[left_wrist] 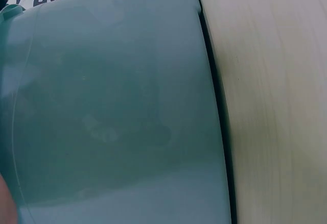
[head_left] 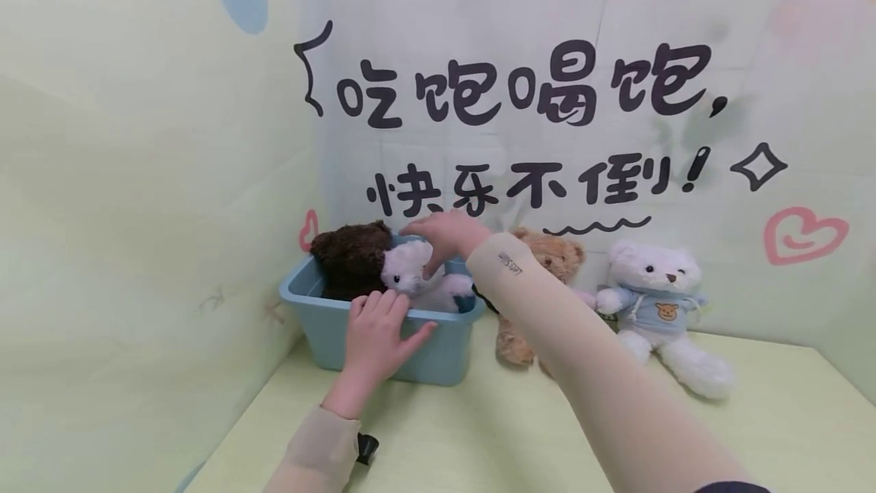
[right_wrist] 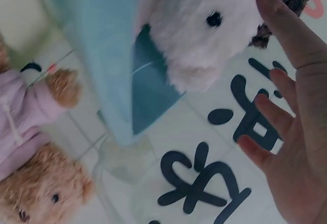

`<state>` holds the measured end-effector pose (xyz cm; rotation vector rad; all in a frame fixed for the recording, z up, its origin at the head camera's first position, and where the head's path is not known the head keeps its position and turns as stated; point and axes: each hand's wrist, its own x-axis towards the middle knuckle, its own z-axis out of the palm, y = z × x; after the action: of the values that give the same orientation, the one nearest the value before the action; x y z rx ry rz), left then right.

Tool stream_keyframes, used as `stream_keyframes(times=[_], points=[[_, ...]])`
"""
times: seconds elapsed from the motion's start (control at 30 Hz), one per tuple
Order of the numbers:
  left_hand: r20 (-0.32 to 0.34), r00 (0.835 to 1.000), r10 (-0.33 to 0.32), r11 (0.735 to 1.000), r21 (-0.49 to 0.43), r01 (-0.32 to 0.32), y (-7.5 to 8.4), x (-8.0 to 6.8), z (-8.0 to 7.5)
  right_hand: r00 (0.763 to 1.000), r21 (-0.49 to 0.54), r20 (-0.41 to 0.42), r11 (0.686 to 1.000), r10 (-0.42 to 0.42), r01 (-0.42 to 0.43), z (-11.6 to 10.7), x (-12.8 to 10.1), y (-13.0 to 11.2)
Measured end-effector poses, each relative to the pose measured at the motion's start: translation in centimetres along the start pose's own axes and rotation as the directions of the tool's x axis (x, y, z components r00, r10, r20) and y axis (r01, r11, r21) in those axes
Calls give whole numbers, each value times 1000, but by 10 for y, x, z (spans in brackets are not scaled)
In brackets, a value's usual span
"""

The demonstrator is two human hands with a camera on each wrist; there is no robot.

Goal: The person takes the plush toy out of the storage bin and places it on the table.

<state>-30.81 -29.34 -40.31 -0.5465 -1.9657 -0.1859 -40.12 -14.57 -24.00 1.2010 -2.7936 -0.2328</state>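
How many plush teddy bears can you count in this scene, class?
4: a dark brown plush bear and a white plush bear in the blue plastic bin; a tan plush bear and a white hooded plush bear against the wall. Others may lie hidden in the bin.

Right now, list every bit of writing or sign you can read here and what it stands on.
"吃饱喝饱," on the wall, upper line of black lettering.
"快乐不倒!" on the wall, lower line, with a wavy stroke under it.
Small dark print on the right sleeve: too small to read.
Bear face badge on the white bear's blue hoodie: a picture, no words.
Bin: no writing visible.
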Motion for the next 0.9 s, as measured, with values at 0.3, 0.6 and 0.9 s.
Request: stream_keyframes(times=[0.3,0.6,0.9], points=[[-23,1000,-5,1000,12,6,0,-1,2,982,177,160,976,102,-130,5,11,-13],[-12,1000,-10,1000,16,11,3,1,1,970,227,220,961,107,-158,11,10,-11],[-20,1000,-22,1000,7,22,4,2,1,960,154,248,973,133,-174,11,3,-10]])
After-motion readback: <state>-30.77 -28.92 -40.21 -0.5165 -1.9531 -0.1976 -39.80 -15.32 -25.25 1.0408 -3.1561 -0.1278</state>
